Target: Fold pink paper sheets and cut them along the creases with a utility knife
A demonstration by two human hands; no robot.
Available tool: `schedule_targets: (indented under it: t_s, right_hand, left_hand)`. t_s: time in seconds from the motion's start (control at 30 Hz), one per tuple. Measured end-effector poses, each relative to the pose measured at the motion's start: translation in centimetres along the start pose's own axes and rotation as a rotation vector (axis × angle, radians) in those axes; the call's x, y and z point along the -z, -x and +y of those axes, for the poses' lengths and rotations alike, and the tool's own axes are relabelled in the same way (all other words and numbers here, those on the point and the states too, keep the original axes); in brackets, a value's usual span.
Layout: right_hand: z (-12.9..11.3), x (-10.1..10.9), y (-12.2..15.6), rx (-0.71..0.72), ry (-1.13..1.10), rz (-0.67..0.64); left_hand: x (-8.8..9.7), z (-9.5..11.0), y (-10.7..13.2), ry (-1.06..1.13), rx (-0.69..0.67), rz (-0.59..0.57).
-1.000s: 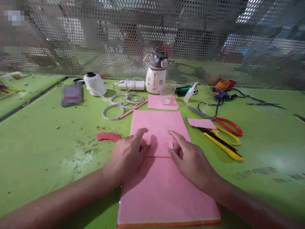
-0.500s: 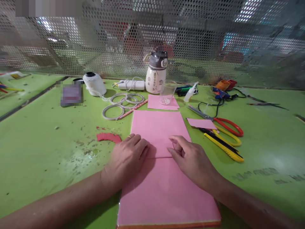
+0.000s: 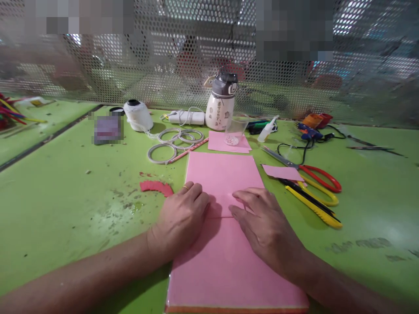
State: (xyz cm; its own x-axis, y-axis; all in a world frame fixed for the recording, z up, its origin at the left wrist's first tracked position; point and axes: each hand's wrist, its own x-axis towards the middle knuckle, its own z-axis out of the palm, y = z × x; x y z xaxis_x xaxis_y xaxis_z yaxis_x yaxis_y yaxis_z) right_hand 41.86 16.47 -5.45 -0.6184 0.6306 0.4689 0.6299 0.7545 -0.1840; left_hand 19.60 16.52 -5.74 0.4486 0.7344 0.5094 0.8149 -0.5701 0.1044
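Note:
A pink paper sheet (image 3: pixel 225 168) lies in the middle of the table, its near edge a straight line across a pink stack (image 3: pixel 235 270) with a shiny transparent cover. My left hand (image 3: pixel 185 211), a ring on one finger, is closed, its curled fingers together on the sheet's left side near that line. Its fingertips are partly hidden. On the right side, my right hand (image 3: pixel 266 226) is open, thumb and fingers apart, fingertips at the paper close to the same line. Just left of my left hand is a curved strip of red paper pieces (image 3: pixel 156 187).
On the right lie scissors (image 3: pixel 322 176), a yellow cutter knife (image 3: pixel 314 209) and a pink scrap (image 3: pixel 283 172). Behind are a bottle (image 3: pixel 220 107), plastic cup (image 3: pixel 236 128), glue bottle (image 3: pixel 267 130), tape rings (image 3: pixel 162 154), thread spool (image 3: pixel 139 117) and glue gun (image 3: pixel 309 132). A perforated metal screen (image 3: pixel 183 87) stands behind.
My right hand's fingers have spread and straightened from a tighter curl over the paper. My left hand stays in place on the sheet. The whole view has shifted slightly.

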Motion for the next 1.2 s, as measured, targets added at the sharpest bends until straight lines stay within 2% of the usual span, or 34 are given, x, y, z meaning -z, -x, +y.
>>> schedule_targets:
  t_s: [0.17, 0.3, 0.5, 0.77, 0.97, 1.2]
  right_hand:
    - [-0.2, 0.0, 0.1, 0.065, 0.079, -0.028]
    - [0.0, -0.3, 0.3, 0.074, 0.065, -0.071]
    - [0.1, -0.5, 0.4, 0.065, 0.013, -0.082]
    - [-0.5, 0.0, 0.2, 0.087, 0.056, -0.083]
    - [-0.4, 0.5, 1.1, 0.151, 0.124, -0.161]
    - [-0.4, 0.5, 1.6, 0.166, 0.145, -0.241]
  left_hand:
    - [0.0, -0.3, -0.2, 0.000, -0.028, 0.013]
    - [0.2, -0.5, -0.1, 0.074, -0.101, 0.036]
    - [0.8, 1.0, 1.1, 0.143, -0.337, -0.093]
    - [1.1, 2.7, 1.3, 0.106, -0.296, -0.135]
    - [1.0, 2.6, 1.6, 0.165, -0.270, -0.165]
    - [1.6, 1.6, 2.1, 0.064, -0.403, -0.201]
